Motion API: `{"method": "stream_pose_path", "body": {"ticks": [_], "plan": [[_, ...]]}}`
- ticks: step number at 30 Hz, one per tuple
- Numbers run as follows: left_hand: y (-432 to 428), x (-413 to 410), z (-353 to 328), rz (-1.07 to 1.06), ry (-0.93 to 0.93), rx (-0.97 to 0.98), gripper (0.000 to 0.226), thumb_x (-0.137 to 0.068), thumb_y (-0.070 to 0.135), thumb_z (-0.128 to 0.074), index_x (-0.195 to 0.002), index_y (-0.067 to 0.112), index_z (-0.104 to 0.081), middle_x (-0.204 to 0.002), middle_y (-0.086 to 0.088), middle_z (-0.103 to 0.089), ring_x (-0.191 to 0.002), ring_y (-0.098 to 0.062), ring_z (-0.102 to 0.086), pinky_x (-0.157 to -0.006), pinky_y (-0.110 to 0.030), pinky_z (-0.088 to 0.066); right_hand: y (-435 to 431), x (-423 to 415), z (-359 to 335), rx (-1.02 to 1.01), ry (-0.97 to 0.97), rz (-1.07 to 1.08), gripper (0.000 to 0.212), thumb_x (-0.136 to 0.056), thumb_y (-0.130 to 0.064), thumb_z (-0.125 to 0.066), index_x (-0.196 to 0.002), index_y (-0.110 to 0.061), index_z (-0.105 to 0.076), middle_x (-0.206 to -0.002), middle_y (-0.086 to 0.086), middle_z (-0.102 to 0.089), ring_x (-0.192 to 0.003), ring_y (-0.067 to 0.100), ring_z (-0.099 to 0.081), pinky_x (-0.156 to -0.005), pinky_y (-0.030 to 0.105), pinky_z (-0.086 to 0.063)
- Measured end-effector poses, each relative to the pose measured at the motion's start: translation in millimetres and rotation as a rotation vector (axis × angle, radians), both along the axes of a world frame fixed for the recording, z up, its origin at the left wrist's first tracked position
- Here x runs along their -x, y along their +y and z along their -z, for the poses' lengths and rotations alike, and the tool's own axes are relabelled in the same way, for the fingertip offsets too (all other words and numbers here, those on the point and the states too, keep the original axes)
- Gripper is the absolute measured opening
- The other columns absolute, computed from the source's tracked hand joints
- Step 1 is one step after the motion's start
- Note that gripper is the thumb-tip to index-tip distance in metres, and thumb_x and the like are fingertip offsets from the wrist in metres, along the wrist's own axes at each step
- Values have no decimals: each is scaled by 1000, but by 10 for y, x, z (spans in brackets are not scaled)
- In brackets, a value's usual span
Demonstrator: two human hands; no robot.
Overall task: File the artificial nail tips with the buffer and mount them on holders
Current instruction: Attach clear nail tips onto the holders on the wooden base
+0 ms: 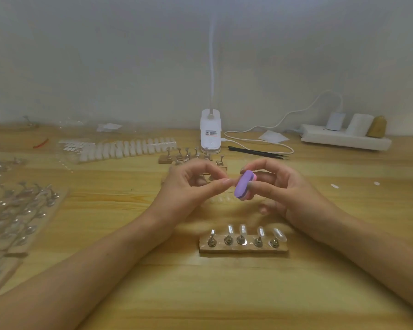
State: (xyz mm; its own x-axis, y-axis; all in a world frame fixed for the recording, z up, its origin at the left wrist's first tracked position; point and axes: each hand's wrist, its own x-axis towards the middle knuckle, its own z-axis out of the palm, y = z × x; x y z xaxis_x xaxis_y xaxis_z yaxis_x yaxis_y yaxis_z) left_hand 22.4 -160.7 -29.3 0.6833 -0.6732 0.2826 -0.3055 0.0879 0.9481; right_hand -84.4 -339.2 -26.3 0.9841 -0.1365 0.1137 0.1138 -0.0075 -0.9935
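Observation:
My right hand (279, 189) grips a small purple and pink buffer (243, 184) above the middle of the wooden table. My left hand (191, 184) pinches something tiny between thumb and forefinger right against the buffer's face; it looks like a clear nail tip (228, 181), mostly hidden by the fingers. In front of my hands lies a wooden holder strip (243, 248) with several metal holders, each carrying a clear nail tip (242, 228). A faint row of loose clear tips (221, 198) lies on the table under my hands.
A tray of white nail tips (119, 148) lies at the back left. More holder strips (188, 156) stand behind my hands and others (22, 210) fill the left edge. A white lamp base (210, 132), black tweezers (258, 152) and a power strip (343, 138) sit at the back.

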Motion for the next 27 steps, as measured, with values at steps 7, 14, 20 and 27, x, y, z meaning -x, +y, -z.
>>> {"method": "stream_pose_path", "body": {"ticks": [7, 14, 20, 27], "plan": [[-5, -16, 18, 15, -100, 7, 8, -79, 24, -77, -75, 27, -70, -73, 22, -58, -57, 3, -46, -56, -8, -38, 43, -12, 26, -98, 36, -22, 26, -74, -24, -75, -99, -18, -68, -91, 6, -73, -80, 12, -70, -61, 20, -55], [-29, -24, 21, -1, -252, 11, 8, -82, 16, -76, -79, 19, -69, -87, 8, -61, -68, -2, -50, -67, -16, -43, 86, 1, 55, -135, -4, 48, 28, -78, -25, -77, -97, -10, -63, -87, 9, -72, -80, 16, -69, -64, 22, -56], [-21, -8, 17, 53, -354, -13, 5, -81, 26, -73, -80, 24, -68, -91, 2, -59, -66, -4, -48, -64, -29, -45, 59, -15, 62, -221, -16, 113, 24, -81, -21, -70, -99, -9, -60, -86, 8, -72, -79, 15, -68, -66, 22, -56], [-26, -14, 46, 32, -406, 16, 17, -88, 12, -72, -82, 25, -64, -89, 4, -60, -71, -4, -54, -65, -16, -43, 56, -28, 52, -207, 15, 63, 20, -80, -18, -71, -94, -9, -59, -81, 10, -69, -72, 16, -64, -60, 23, -55]]}}
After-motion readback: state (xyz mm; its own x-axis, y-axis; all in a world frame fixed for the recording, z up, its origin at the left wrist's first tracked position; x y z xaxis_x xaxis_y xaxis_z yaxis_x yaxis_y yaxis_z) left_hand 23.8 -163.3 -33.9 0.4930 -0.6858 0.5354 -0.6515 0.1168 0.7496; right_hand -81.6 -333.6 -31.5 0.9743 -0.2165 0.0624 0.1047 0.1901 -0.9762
